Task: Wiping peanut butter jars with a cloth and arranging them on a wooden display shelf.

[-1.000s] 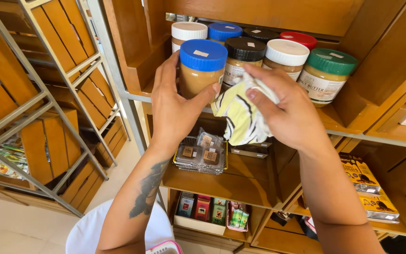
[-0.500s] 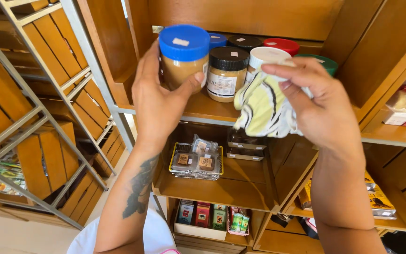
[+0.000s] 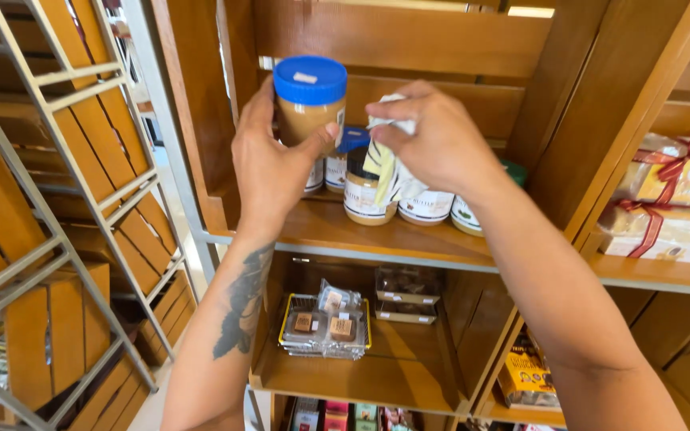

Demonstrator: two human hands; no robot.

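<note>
Big wooden shelf unit (image 3: 409, 239) fills the view, with a row of labelled jars (image 3: 421, 203) on its middle board and a small wire tray of wrapped sweets (image 3: 325, 327) below. Left hand (image 3: 269, 164) is clamped round a tan-filled blue-lidded jar (image 3: 309, 100), lifted clear above the shelf row. Right hand (image 3: 437, 140) pinches a crumpled white-yellow cloth (image 3: 385, 160) just beside the jar's side. Wiping looks in progress; jar not yet back on the shelf.

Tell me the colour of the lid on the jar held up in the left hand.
Blue, with a small white sticker on top; the jar's lid shows clearly in the head view, held by the left hand.
</note>
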